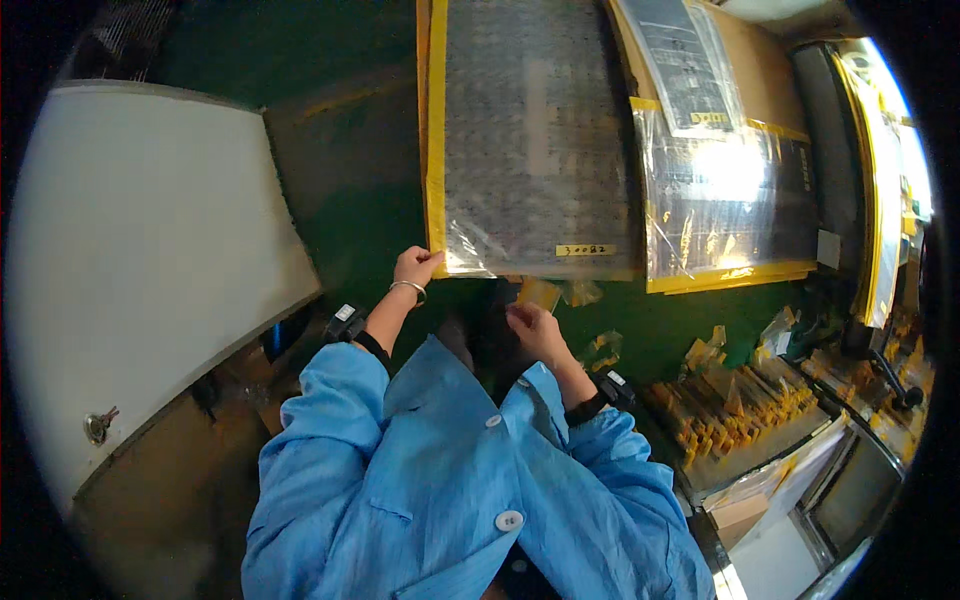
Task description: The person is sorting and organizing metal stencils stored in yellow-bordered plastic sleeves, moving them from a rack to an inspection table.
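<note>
Green table [370, 220], left hand [415, 266] gripping wrapped panel [535, 140], fingertips hidden

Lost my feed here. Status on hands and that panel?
Left hand pinching wrapped panel at its yellow-taped corner. Right hand near loose tape scraps, grip unclear. Nothing blocking.

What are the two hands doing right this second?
Left hand: closed, pinching the lower left corner of the plastic-wrapped panel.
Right hand: fingers curled near a yellow tape scrap; whether it grips anything cannot be told.
</note>
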Demonstrator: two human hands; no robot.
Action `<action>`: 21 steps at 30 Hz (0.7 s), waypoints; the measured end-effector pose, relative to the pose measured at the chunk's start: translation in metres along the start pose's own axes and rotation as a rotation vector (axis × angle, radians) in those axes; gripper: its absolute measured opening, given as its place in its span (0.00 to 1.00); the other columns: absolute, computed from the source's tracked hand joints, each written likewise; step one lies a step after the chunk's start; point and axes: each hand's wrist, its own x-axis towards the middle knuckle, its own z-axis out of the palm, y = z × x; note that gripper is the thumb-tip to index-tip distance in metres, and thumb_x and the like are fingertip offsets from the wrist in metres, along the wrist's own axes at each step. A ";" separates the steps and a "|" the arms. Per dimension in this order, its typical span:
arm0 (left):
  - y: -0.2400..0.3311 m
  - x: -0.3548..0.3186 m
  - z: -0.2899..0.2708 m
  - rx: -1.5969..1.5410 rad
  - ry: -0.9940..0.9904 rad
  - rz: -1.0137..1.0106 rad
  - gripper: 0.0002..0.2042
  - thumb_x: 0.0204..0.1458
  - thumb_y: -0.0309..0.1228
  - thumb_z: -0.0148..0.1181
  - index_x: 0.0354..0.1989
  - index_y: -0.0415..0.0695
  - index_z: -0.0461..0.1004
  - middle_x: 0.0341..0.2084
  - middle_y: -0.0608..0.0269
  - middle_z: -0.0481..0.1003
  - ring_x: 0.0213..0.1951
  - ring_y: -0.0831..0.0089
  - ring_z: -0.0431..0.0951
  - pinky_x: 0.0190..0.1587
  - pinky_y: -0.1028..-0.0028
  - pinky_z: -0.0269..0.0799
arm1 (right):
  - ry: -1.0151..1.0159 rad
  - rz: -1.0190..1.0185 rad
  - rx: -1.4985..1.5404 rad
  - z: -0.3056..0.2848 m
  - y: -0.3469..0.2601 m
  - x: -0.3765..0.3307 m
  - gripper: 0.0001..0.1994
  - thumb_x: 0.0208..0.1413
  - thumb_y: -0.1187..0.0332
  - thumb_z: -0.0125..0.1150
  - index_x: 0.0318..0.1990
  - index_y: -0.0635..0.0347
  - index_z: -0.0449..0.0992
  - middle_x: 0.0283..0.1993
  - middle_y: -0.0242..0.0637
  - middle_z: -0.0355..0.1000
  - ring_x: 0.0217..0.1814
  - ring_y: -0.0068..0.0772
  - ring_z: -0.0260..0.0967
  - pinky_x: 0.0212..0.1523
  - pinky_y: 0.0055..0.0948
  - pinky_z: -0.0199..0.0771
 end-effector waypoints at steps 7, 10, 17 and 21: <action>0.086 -0.034 -0.026 -0.391 -0.279 -0.231 0.09 0.46 0.29 0.58 0.26 0.40 0.65 0.20 0.62 0.71 0.19 0.75 0.73 0.21 0.78 0.72 | -0.096 0.595 1.325 0.013 -0.018 0.032 0.26 0.51 0.55 0.56 0.53 0.61 0.59 0.48 0.43 0.64 0.45 0.39 0.65 0.50 0.41 0.66; 0.123 -0.041 -0.045 -0.455 -0.423 -0.103 0.06 0.47 0.29 0.56 0.26 0.42 0.67 0.21 0.62 0.71 0.19 0.75 0.72 0.21 0.77 0.70 | -0.073 0.452 1.609 0.005 -0.041 0.059 0.30 0.49 0.50 0.55 0.53 0.62 0.57 0.50 0.45 0.61 0.46 0.40 0.63 0.50 0.43 0.65; 0.241 -0.051 -0.088 -0.678 -0.510 0.224 0.11 0.52 0.37 0.51 0.26 0.43 0.69 0.22 0.64 0.72 0.22 0.76 0.71 0.25 0.77 0.67 | 0.228 0.141 0.910 -0.072 -0.126 0.079 0.09 0.56 0.69 0.48 0.37 0.66 0.65 0.32 0.35 0.64 0.29 0.25 0.62 0.27 0.22 0.66; 0.188 -0.006 -0.098 -0.754 -0.241 0.105 0.14 0.52 0.43 0.50 0.29 0.43 0.69 0.23 0.64 0.73 0.26 0.74 0.73 0.27 0.75 0.69 | 0.196 -0.232 0.041 -0.097 -0.207 0.029 0.06 0.55 0.73 0.47 0.35 0.66 0.67 0.31 0.32 0.63 0.30 0.23 0.59 0.27 0.21 0.60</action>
